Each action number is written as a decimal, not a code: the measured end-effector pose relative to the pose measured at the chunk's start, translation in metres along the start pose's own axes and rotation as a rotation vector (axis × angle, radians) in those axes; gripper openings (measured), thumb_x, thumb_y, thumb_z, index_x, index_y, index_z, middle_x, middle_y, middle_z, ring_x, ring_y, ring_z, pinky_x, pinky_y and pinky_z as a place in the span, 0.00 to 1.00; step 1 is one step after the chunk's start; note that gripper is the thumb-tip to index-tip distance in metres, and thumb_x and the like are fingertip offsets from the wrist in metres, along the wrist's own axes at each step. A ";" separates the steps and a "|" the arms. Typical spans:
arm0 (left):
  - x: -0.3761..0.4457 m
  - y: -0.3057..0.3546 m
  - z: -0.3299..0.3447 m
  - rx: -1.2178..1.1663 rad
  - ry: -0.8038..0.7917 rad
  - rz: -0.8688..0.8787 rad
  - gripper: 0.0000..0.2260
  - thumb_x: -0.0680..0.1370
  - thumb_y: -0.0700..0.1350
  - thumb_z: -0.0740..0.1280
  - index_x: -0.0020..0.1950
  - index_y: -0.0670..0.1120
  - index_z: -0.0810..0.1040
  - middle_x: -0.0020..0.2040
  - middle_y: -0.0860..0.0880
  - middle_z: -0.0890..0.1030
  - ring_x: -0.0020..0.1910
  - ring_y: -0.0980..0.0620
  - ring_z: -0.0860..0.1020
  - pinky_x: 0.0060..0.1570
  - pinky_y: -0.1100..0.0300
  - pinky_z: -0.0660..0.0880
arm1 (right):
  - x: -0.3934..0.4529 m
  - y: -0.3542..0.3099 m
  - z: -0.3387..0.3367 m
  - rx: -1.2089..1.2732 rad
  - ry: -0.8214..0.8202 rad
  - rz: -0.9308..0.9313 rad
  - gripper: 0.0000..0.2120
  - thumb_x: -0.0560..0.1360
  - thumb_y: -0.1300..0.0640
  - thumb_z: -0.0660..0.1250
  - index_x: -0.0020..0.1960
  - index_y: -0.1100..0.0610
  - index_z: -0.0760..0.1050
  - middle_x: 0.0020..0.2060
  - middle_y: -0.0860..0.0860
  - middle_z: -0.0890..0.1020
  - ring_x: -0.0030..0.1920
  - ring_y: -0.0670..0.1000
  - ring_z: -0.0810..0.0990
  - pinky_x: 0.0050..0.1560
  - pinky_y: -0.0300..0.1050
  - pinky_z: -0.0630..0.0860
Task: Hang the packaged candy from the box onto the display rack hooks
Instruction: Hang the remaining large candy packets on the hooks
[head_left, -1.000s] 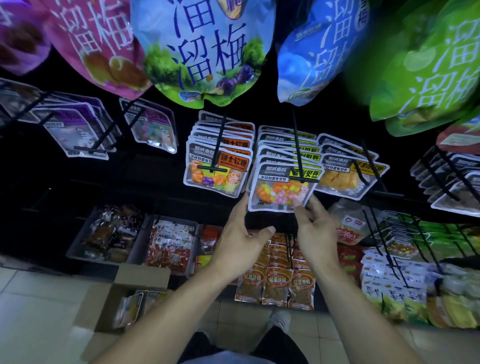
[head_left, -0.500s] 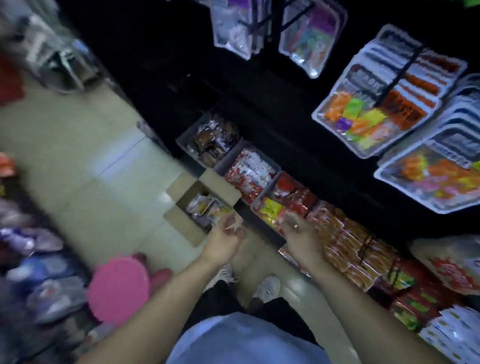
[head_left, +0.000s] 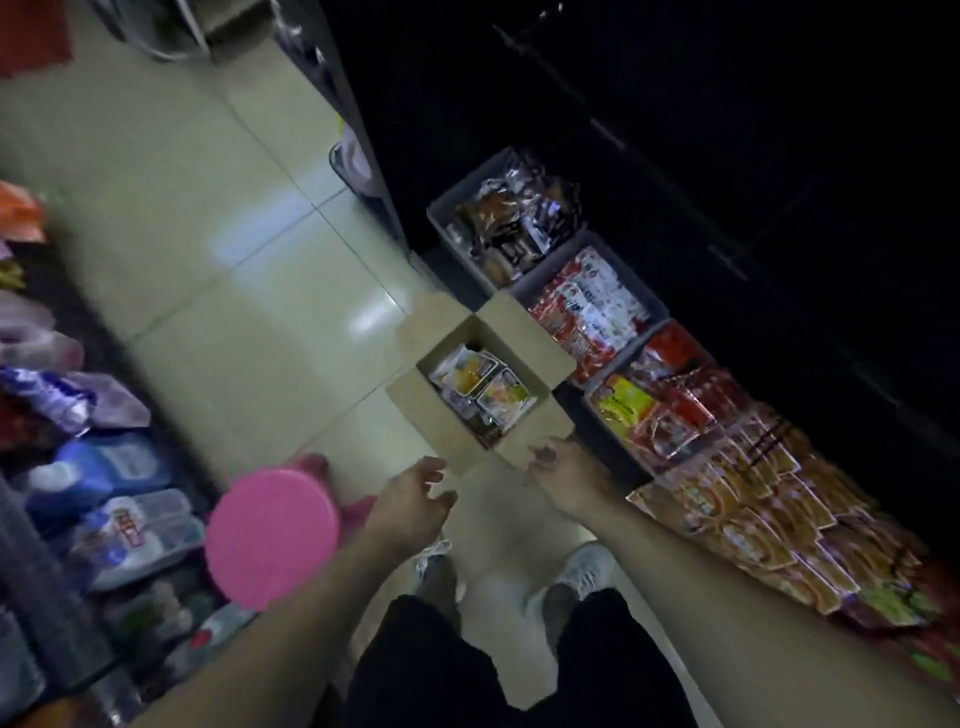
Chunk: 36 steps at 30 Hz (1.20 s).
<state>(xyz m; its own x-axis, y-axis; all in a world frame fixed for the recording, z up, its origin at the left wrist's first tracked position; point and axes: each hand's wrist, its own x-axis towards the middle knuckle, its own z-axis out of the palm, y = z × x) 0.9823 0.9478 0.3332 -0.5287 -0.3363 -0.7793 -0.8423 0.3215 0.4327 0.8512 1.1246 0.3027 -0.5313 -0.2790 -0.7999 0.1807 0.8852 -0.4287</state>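
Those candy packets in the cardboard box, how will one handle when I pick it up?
The candy packets look like flat, glossy pouches, so probably light, bendy and a bit slippery. They lie loosely jumbled in the cardboard box, so one may drag neighbours along.

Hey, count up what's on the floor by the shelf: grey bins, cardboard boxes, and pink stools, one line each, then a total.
Grey bins: 3
Cardboard box: 1
Pink stool: 1
Total: 5
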 end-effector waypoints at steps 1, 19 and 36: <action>0.020 -0.006 -0.004 0.055 -0.006 0.033 0.20 0.81 0.47 0.70 0.73 0.49 0.74 0.67 0.48 0.80 0.64 0.48 0.79 0.66 0.55 0.74 | 0.017 -0.007 0.008 0.010 0.010 0.021 0.16 0.79 0.54 0.67 0.66 0.51 0.77 0.63 0.49 0.81 0.63 0.52 0.80 0.56 0.44 0.76; 0.362 -0.116 0.080 0.518 0.258 0.427 0.42 0.77 0.69 0.52 0.85 0.51 0.43 0.82 0.46 0.32 0.77 0.42 0.22 0.74 0.48 0.22 | 0.483 0.028 0.160 0.358 0.214 0.422 0.53 0.58 0.34 0.79 0.74 0.60 0.69 0.67 0.59 0.79 0.61 0.62 0.81 0.57 0.57 0.80; 0.359 -0.109 0.079 0.262 0.220 0.389 0.42 0.75 0.74 0.42 0.85 0.55 0.43 0.80 0.57 0.27 0.76 0.51 0.21 0.77 0.44 0.29 | 0.376 0.015 0.157 0.635 0.521 -0.010 0.07 0.79 0.55 0.71 0.45 0.53 0.75 0.39 0.48 0.85 0.44 0.52 0.85 0.47 0.52 0.82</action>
<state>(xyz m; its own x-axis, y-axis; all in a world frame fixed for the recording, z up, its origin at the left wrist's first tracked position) 0.8926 0.8614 -0.0295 -0.8308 -0.3171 -0.4575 -0.5395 0.6608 0.5217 0.7842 0.9743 -0.0710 -0.8233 0.0610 -0.5643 0.5248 0.4609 -0.7157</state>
